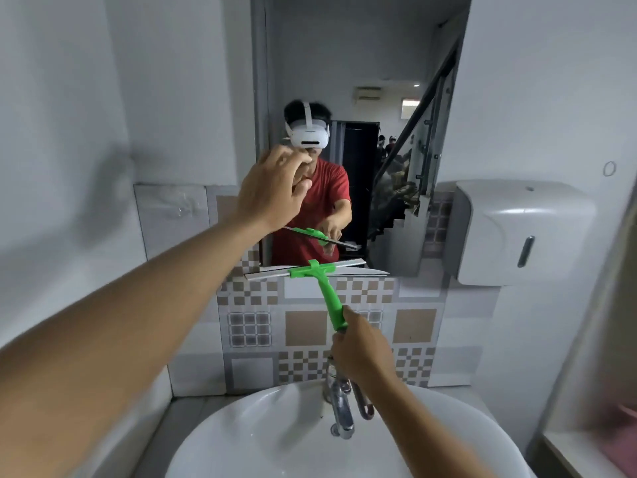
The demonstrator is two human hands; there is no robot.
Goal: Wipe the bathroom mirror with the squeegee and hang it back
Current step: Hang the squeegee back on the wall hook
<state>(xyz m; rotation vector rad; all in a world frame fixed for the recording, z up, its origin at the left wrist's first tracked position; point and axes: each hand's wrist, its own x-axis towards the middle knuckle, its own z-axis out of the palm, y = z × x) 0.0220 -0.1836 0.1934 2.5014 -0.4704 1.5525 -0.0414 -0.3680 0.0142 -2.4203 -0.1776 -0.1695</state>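
A tall narrow mirror (365, 56) hangs on the wall above the sink. My right hand (362, 346) grips the lower end of the green squeegee (325, 288) handle. Its silver blade lies level along the mirror's bottom edge, over the tiled wall. My left hand (272, 191) is raised against the mirror's left side, fingers loosely bent and apart, holding nothing. The mirror reflects a person in a red shirt with a white headset and the squeegee.
A white round sink (241, 439) with a chrome tap (339, 405) sits right below. A white dispenser (517, 232) is mounted right of the mirror. Patterned brown and grey tiles (303, 326) cover the wall under the mirror. A ring hook (609, 168) sticks to the far right wall.
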